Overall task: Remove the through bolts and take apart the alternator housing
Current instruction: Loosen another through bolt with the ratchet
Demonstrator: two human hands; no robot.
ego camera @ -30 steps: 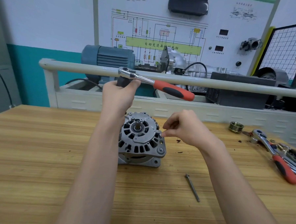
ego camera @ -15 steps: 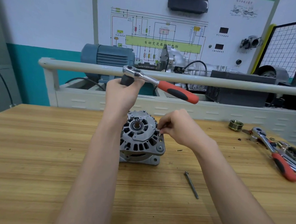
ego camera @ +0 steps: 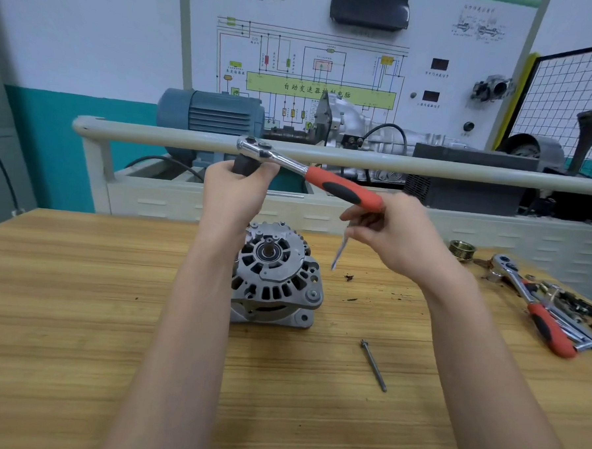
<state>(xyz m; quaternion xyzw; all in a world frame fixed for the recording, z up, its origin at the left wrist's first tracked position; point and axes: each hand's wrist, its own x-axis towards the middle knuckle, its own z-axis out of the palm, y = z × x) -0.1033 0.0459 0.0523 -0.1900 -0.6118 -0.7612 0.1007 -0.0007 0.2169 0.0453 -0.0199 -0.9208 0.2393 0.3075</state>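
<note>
Nearest us, one bolt already lies loose on the bench. Behind it the alternator stands on its end, housing still together. Our right hand pinches a second bolt, blurred, in the air just right of the housing; we should set it beside the first so none rolls off. Our left hand grips the socket end of the ratchet, held above, ready for the remaining bolts.
</note>
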